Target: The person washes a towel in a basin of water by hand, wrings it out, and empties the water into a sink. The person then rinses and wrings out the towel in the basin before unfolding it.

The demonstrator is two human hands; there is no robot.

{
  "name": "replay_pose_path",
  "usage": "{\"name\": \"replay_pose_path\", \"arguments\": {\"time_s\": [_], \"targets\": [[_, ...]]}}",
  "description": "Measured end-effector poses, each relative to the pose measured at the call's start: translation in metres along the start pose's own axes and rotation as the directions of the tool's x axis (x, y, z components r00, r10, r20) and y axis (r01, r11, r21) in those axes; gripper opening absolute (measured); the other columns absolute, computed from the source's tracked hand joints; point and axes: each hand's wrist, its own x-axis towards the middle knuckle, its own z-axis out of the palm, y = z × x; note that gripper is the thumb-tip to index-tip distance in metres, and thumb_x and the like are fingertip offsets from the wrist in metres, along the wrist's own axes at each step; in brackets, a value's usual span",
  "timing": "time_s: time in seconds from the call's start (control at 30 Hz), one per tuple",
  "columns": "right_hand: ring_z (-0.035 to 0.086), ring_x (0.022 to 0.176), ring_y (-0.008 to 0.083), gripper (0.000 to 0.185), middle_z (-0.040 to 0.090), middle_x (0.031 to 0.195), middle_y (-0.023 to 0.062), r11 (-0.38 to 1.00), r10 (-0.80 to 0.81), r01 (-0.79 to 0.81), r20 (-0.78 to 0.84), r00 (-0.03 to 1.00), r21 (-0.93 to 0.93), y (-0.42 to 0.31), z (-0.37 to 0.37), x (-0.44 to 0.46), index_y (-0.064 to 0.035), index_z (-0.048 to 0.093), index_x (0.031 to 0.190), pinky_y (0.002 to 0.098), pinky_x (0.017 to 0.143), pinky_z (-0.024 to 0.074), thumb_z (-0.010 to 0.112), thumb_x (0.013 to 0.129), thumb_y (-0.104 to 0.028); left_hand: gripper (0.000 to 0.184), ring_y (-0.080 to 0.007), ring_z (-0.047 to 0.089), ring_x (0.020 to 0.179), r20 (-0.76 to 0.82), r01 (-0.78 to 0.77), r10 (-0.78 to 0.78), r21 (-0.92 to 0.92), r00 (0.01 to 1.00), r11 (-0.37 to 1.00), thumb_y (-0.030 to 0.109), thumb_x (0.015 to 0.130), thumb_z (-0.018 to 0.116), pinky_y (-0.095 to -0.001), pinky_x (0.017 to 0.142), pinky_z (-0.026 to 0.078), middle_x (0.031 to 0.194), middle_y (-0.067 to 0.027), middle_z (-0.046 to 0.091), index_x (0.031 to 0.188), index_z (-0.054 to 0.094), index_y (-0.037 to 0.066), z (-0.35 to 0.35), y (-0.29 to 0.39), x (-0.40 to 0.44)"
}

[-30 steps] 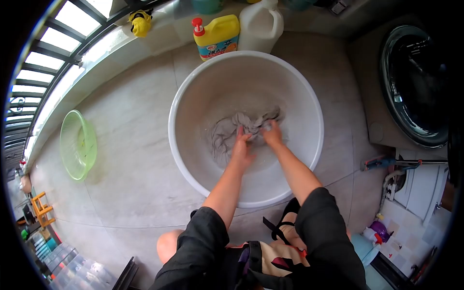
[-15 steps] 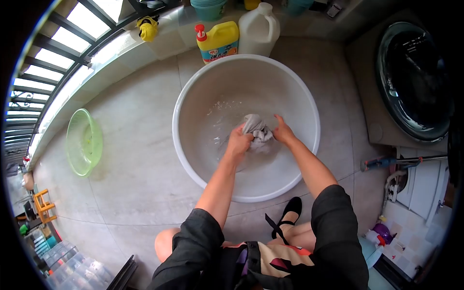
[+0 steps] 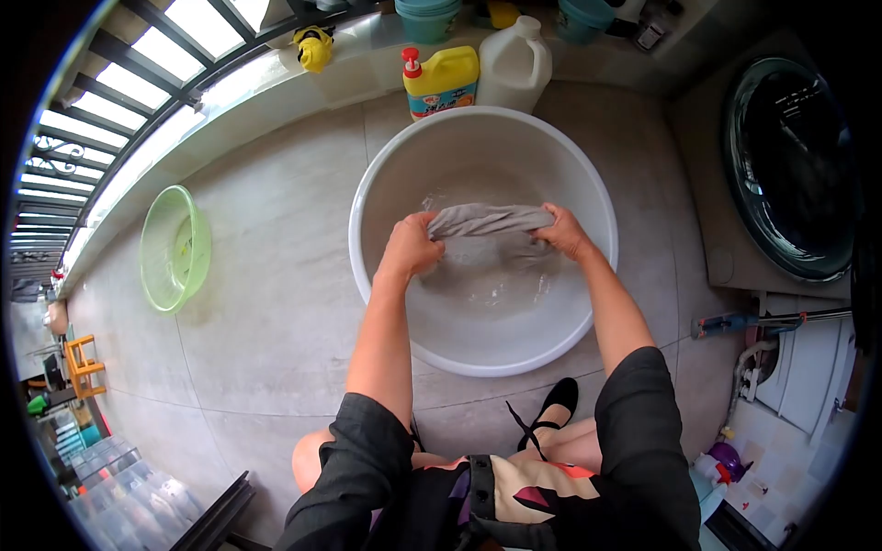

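Note:
A wet-looking grey cloth point(image 3: 487, 220) is stretched sideways between my two hands, partly twisted along its length. My left hand point(image 3: 415, 246) is closed around its left end, and my right hand point(image 3: 562, 231) grips the right end. Both hands are inside the rim of a big white round tub point(image 3: 603, 184), above shallow water point(image 3: 496, 280) with some glints on it. What kind of cloth it is cannot be made out.
Behind the tub stand a yellow pump bottle point(image 3: 443, 81) and a white jug point(image 3: 516, 64). A green plastic basin point(image 3: 175, 248) sits on the floor at left. To the right is a front-loading washing machine point(image 3: 698, 184); a black shoe point(image 3: 559, 404) is near the tub's front.
The cloth was bunched near my left hand, with my right hand open beside it. Now my right hand grips it too, and it is drawn out lengthwise between both hands.

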Motion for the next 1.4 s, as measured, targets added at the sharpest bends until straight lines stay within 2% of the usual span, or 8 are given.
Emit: {"name": "replay_pose_path", "arguments": {"time_s": [0.23, 0.4, 0.6, 0.7, 0.77, 0.93, 1.3, 1.4], "targets": [[0.055, 0.091, 0.0254, 0.051, 0.059, 0.096, 0.0166, 0.921, 0.071, -0.127, -0.16, 0.985, -0.367, 0.032, -0.011, 0.019, -0.0044, 0.049, 0.109, 0.0321, 0.078, 0.0429, 0.062, 0.06, -0.004, 0.04, -0.0256, 0.06, 0.069, -0.468, -0.068, 0.175, 0.237, 0.866, 0.969, 0.005, 0.061, 0.06, -0.0346, 0.068, 0.047, 0.074, -0.012, 0.061, 0.101, 0.062, 0.012, 0.063, -0.079, 0.02], [0.045, 0.109, 0.03, 0.07, 0.047, 0.118, 0.0185, 0.869, 0.073, -0.23, -0.346, 0.935, -0.438, 0.085, 0.073, 0.037, -0.0108, 0.038, 0.126, 0.0332, 0.091, 0.0379, 0.056, 0.059, 0.001, 0.042, -0.0171, 0.055, 0.076, -0.058, 0.2, -0.238, -0.373, 0.97, 0.906, 0.014, 0.071, 0.064, -0.0314, 0.066, 0.045, 0.081, -0.0021, 0.058, 0.112, 0.056, 0.015, 0.111, -0.079, 0.03], [0.048, 0.108, 0.0204, 0.066, 0.054, 0.113, 0.0099, 0.99, -0.137, 0.123, 0.269, 0.953, 0.068, -0.045, 0.11, -0.031, -0.0124, 0.045, 0.121, 0.0281, 0.087, 0.0392, 0.048, 0.057, 0.004, 0.041, -0.0223, 0.053, 0.091, 0.41, 0.446, -0.53, -0.893, 0.742, -0.067, 0.042, 0.084, 0.049, -0.0385, 0.068, 0.046, 0.099, -0.0101, 0.056, 0.111, 0.051, 0.01, 0.116, -0.078, 0.041], [0.055, 0.099, 0.0261, 0.053, 0.058, 0.103, 0.0133, 0.932, -0.349, 0.363, 0.227, 0.909, -0.02, -0.064, 0.133, -0.043, -0.01, 0.049, 0.112, 0.0326, 0.083, 0.0425, 0.049, 0.06, -0.001, 0.037, -0.022, 0.053, 0.09, 0.652, 0.648, -0.45, -0.738, 0.611, -0.19, 0.041, 0.084, 0.049, -0.0395, 0.07, 0.047, 0.099, -0.0101, 0.056, 0.104, 0.052, 0.01, 0.107, -0.098, 0.047], [0.054, 0.09, 0.0381, 0.041, 0.058, 0.094, 0.0212, 0.969, -0.084, 0.074, -0.032, 0.996, -0.236, -0.049, 0.142, -0.025, -0.0069, 0.051, 0.106, 0.0402, 0.08, 0.0435, 0.049, 0.066, -0.014, 0.026, -0.0223, 0.056, 0.086, 0.346, 0.373, -0.351, -0.928, 0.87, 0.008, 0.024, 0.086, 0.046, -0.0367, 0.074, 0.046, 0.097, -0.0117, 0.058, 0.103, 0.052, 0.006, 0.136, -0.103, 0.024], [0.052, 0.093, 0.0399, 0.028, 0.057, 0.09, 0.0224, 0.869, -0.03, -0.245, -0.54, 0.841, -0.429, 0.032, 0.081, 0.048, -0.0033, 0.054, 0.092, 0.0436, 0.079, 0.0425, 0.051, 0.071, -0.021, 0.044, -0.0219, 0.051, 0.099, 0.255, 0.285, -0.364, -0.958, 0.896, 0.032, 0.003, 0.083, 0.045, -0.0403, 0.088, 0.038, 0.106, -0.0099, 0.053, 0.125, 0.039, 0.012, 0.139, -0.061, 0.027], [0.055, 0.079, 0.0293, 0.025, 0.058, 0.089, 0.0143, 0.953, -0.203, 0.213, 0.068, 0.977, -0.218, -0.059, 0.135, -0.037, -0.0101, 0.056, 0.093, 0.0343, 0.071, 0.0435, 0.059, 0.07, -0.018, 0.045, -0.0231, 0.048, 0.105, 0.406, 0.368, -0.316, -0.913, 0.857, -0.175, 0.02, 0.084, 0.05, -0.0376, 0.085, 0.042, 0.119, -0.0102, 0.046, 0.127, 0.037, 0.018, 0.135, -0.098, 0.052], [0.054, 0.086, 0.032, 0.025, 0.058, 0.087, 0.0161, 0.899, -0.118, 0.034, -0.167, 0.979, -0.437, -0.019, 0.122, 0.01, -0.0079, 0.06, 0.09, 0.0374, 0.074, 0.044, 0.054, 0.079, -0.029, 0.04, -0.0197, 0.05, 0.103, 0.302, 0.284, -0.304, -0.953, 0.904, -0.104, 0.01, 0.084, 0.047, -0.0336, 0.082, 0.043, 0.119, -0.0104, 0.047, 0.124, 0.042, 0.007, 0.153, -0.075, 0.036]]}}
